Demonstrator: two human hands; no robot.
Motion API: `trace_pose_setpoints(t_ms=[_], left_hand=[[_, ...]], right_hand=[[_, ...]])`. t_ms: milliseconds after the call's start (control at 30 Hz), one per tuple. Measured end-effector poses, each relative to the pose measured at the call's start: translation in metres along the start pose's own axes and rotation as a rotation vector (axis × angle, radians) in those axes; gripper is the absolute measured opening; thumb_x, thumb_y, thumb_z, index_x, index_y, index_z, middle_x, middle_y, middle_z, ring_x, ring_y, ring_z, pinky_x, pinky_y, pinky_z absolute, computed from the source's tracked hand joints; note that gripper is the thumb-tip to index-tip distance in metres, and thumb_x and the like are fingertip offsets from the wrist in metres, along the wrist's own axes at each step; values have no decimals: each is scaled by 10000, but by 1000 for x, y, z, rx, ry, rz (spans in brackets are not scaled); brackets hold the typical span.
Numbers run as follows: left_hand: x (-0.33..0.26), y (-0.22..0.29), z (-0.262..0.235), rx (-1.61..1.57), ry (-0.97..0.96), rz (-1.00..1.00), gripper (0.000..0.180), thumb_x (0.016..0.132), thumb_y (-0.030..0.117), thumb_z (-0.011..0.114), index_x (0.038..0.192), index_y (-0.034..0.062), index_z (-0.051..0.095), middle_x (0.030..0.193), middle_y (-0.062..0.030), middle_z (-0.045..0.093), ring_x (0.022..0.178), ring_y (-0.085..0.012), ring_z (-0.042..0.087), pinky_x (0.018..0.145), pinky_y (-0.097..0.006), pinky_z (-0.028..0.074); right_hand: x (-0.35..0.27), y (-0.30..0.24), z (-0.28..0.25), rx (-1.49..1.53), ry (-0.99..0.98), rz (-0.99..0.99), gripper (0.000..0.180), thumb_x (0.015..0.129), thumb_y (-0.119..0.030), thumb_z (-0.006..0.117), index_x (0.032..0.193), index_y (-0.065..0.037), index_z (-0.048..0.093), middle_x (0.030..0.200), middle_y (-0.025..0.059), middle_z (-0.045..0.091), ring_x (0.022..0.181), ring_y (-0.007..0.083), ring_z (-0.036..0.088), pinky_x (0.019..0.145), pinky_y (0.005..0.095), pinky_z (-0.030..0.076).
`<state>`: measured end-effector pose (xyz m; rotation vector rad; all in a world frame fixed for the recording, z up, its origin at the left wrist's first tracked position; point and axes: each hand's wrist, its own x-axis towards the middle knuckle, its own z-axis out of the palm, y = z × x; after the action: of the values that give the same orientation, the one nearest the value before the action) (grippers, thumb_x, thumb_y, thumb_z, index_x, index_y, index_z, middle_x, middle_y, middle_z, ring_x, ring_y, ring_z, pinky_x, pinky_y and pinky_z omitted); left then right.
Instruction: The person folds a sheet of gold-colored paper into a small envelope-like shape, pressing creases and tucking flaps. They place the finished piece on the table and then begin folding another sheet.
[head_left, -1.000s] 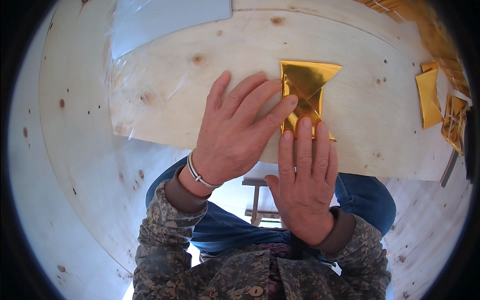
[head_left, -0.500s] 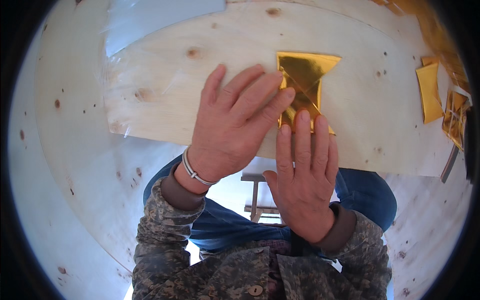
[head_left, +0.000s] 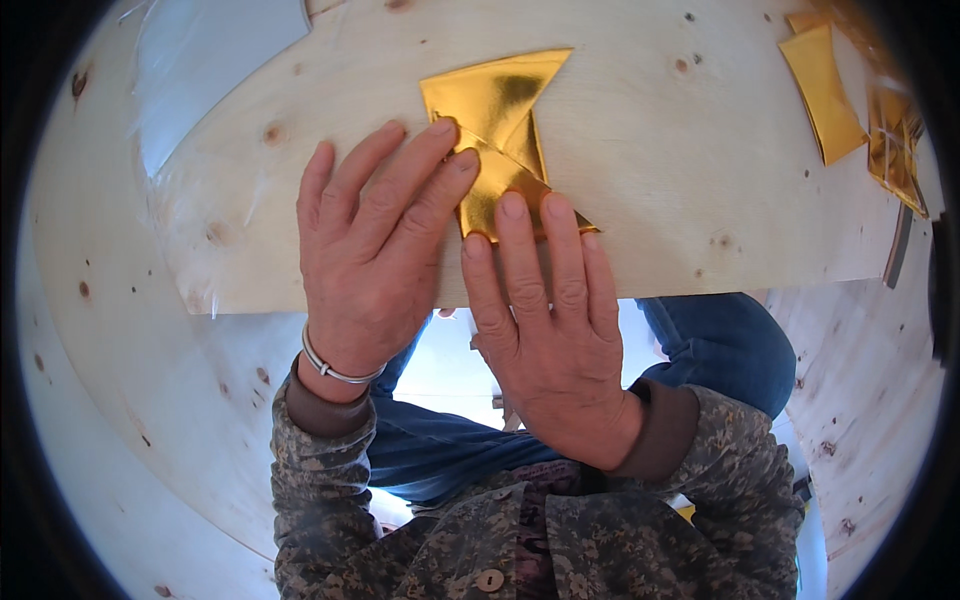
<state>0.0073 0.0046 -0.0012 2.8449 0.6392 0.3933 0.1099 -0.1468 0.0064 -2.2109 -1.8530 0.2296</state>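
Note:
A shiny folded sheet of gold foil paper [head_left: 500,105] lies on the wooden table, with pointed corners at its far right and near right and a diagonal crease across its middle. The fingertips of my left hand [head_left: 375,235] rest on its left edge, the fingers stretched out and apart. My right hand [head_left: 550,320] lies flat over the near edge, its fingertips pressing on the foil. Those fingers cover part of the near edge. Neither hand grips anything.
The table [head_left: 680,160] is pale knotty plywood, its near edge just in front of my lap. At the far right lie more folded gold foil pieces [head_left: 825,90], some in a crinkled heap. A pale grey-white sheet [head_left: 215,60] lies at the far left.
The view has shifted, so the foil, hands and side pieces appear in other places. Both hands stay on the foil in nearly the same pose.

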Motion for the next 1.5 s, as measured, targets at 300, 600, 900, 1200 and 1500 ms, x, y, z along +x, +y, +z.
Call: trace_pose_setpoints(t_ms=[300,600,900,1200,1500], left_hand=[[-1,0,0,-16,-13,-11,413,837,52,648,1238,131,706,1342,-16,634,1258,-253,552,1153,-445,285],[-2,-1,2,-24,-9,-1,378,869,53,635,1234,124,706,1340,-32,636,1253,-279,557,1149,-452,293],[-1,0,1,-21,-3,1,380,864,39,638,1227,124,709,1339,-42,637,1257,-284,557,1144,-461,309],[-1,2,0,-4,-10,-4,377,868,42,618,1225,118,710,1337,-45,638,1259,-285,554,1145,-459,313],[-2,0,1,-26,-12,-10,372,881,64,620,1239,119,703,1347,-44,631,1267,-283,548,1158,-462,296]], right_hand=[[-2,2,1,-18,-18,-21,588,961,-237,545,1491,-19,413,1551,194,411,1436,381,395,1209,492,263],[-2,1,-1,-32,-45,-29,590,954,-223,561,1485,-13,413,1551,217,401,1430,400,397,1196,500,281],[-2,2,-3,-31,-55,-40,587,967,-239,499,1489,11,408,1558,222,390,1434,399,391,1209,497,267],[-3,3,-1,-22,-38,-46,596,960,-244,497,1489,14,406,1562,224,380,1443,402,372,1210,494,268],[-3,0,-1,18,-66,-2,646,920,-208,612,1499,-51,372,1549,203,402,1424,390,403,1191,498,299]])
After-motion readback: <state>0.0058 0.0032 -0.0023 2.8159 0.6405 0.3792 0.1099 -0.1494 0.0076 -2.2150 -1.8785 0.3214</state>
